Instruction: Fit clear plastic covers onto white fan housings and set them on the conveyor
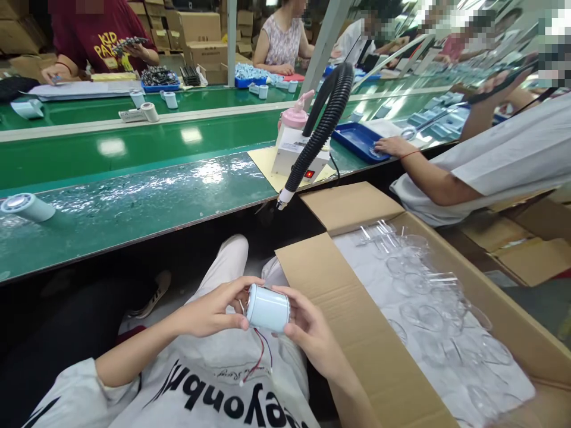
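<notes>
A light blue cylindrical housing lies sideways between my two hands, above my lap. My left hand grips its left end, thumb below and fingers above. Around the right end close the fingers and thumb of my right hand. Thin red and blue wires dangle beneath the housing, with a small white connector at their lower end. Part of the housing's ends is hidden by my fingers.
An open carton with clear plastic parts stands at my right. A black flexible hose arches over the green bench edge. Another light blue housing lies at far left. A co-worker's hand touches a blue tray.
</notes>
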{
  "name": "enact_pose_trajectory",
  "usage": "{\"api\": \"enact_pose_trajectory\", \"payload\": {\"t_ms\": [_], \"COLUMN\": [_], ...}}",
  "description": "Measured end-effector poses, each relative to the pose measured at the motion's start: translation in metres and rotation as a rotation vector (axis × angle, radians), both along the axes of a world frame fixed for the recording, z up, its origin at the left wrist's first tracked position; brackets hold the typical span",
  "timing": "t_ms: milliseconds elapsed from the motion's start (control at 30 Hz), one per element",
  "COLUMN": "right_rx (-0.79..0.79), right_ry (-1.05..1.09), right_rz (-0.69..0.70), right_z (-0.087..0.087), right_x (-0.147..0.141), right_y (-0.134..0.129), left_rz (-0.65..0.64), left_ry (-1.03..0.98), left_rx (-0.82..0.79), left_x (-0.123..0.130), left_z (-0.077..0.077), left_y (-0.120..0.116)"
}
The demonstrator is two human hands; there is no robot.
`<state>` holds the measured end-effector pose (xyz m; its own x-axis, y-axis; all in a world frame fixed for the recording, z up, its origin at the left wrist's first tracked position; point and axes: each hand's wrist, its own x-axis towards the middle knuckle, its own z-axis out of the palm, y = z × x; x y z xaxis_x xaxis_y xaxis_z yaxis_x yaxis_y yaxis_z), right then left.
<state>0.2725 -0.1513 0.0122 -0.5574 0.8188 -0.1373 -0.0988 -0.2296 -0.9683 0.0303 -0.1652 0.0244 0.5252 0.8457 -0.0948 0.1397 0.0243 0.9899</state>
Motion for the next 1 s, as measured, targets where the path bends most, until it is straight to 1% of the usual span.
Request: {"api": "enact_pose_trajectory", "payload": {"t_ms": [100, 233, 400, 500, 567, 633, 733, 800, 900, 967, 1000], "right_rx": [0.144, 0.328, 0.421, 0.442, 0.421, 0.366, 0.256, 0.183, 0.056, 0.013, 0.017], "right_ry": [-0.03, -0.031, -0.046, -0.068, -0.079, -0.075, -0.054, -0.051, -0.052, -0.049, -0.046], "right_rz": [-0.019, -0.067, -0.136, -0.139, -0.144, -0.141, -0.145, -0.172, -0.198, -0.187, -0.18], "right_z": [0.002, 0.003, 0.002, 0.003, 0.004, 0.003, -0.006, -0.018, -0.039, -0.05, -0.054], "right_x": [-0.001, -0.001, 0.002, 0.004, 0.004, 0.002, -0.004, -0.009, -0.019, -0.024, -0.026], "right_y": [-0.004, -0.007, -0.014, -0.018, -0.018, -0.014, 0.001, 0.018, 0.05, 0.07, 0.078], "left_rz": [0.02, 0.035, 0.021, 0.025, 0.033, 0.038, 0.052, 0.081, 0.151, 0.198, 0.213], "left_ry": [-0.061, -0.132, -0.151, -0.158, -0.178, -0.206, -0.231, -0.245, -0.269, -0.267, -0.27], "left_rx": [-0.008, 0.029, 0.12, 0.109, 0.075, 0.023, -0.063, -0.126, -0.224, -0.247, -0.242], "left_x": [0.001, 0.004, 0.01, 0.011, 0.012, 0.012, 0.013, 0.016, 0.021, 0.024, 0.024], "left_z": [0.001, 0.003, 0.006, 0.005, 0.004, 0.001, -0.008, -0.019, -0.042, -0.055, -0.059], "left_y": [-0.004, 0.0, 0.005, 0.005, 0.005, 0.006, 0.015, 0.026, 0.05, 0.066, 0.074]}}
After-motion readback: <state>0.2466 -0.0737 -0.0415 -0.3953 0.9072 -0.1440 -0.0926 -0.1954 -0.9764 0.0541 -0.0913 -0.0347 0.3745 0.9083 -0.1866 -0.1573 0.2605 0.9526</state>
